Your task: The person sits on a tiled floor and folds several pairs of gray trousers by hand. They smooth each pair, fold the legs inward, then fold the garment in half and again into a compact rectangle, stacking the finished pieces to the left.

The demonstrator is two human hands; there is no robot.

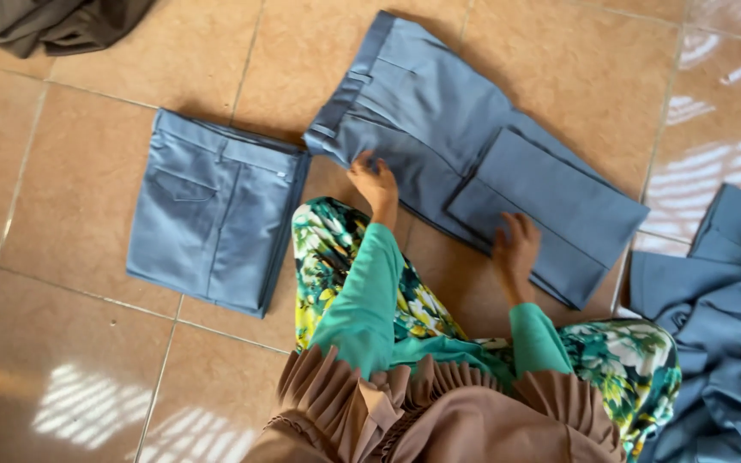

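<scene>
- Trousers point(439, 129) of blue-grey cloth lie flat on the tiled floor point(79, 197) in front of the kneeling person, set at a slant, with the waistband toward the upper left and the legs running toward the lower right.
- Their leg ends are folded back over the upper part, making a doubled rectangular panel over the right half of the garment.
- Left hand point(376, 178) rests on the near edge of the trousers just below the waistband, fingers spread and pressing the cloth flat, not clenched around anything.
- Right hand point(516, 244) lies on the near edge of the folded-back panel, fingers loosely spread on the fabric; whether the fingertips pinch the edge cannot be told.
- Both arms wear teal sleeves, and a floral skirt in green, yellow and white covers the knees between them.
- Folded trousers point(212, 214) of the same blue-grey, back pocket showing, lie as a neat rectangle on the floor just left of the left hand, close to the open pair's waistband.
- Heap of blue-grey cloth point(722, 317) sits crumpled at the right edge, beside the right knee.
- Dark grey-brown garment point(53, 21) lies bunched at the top left corner, well apart from both hands.
</scene>
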